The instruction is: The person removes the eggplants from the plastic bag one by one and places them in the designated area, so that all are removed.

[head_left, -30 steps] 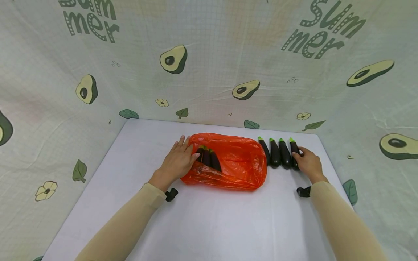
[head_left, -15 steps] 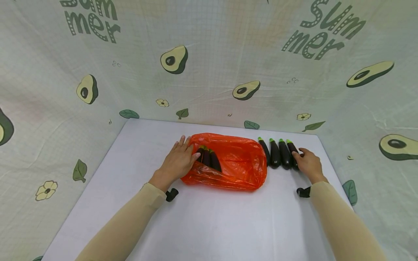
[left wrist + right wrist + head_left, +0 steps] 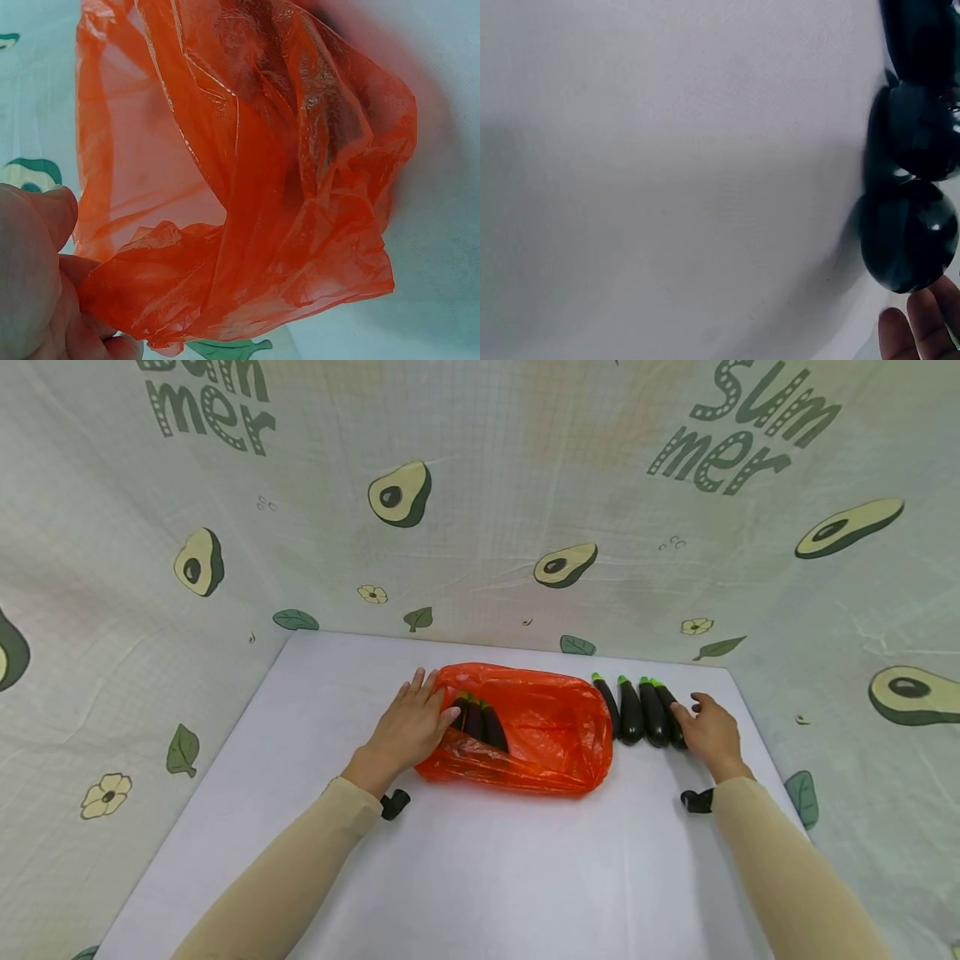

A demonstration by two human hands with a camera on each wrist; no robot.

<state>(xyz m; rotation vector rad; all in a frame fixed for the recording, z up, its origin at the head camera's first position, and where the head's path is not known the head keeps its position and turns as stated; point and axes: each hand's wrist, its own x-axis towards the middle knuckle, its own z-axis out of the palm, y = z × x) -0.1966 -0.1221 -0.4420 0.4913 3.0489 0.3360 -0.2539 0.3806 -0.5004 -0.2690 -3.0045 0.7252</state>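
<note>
"How were the hands lying?"
"The left hand was at the bag's nine o'clock edge, fingers mostly straight, thumb tip parted from them. It touched the red plastic bag; close up from the wrist, the film gathered against the fingers."
"And the right hand?"
"Out at three o'clock from the bag, relaxed, with a gap between thumb and index finger. The thumb touched the outermost eggplant along its three o'clock side, but the hand wasn't wrapped around it."
"What was in the bag?"
"Three eggplants, side by side in the nine o'clock part, stems towards twelve. A fold of film at the six o'clock side hid their lower ends. The bag lay on the white worktop with its mouth spread wide."
"Where were the others?"
"Four in a row at the bag's three o'clock side, green stems pointing roughly to twelve. The outermost leaned its stem end in to its neighbour. The innermost was right by the bag's rim; whether they touched, I couldn't tell."
</note>
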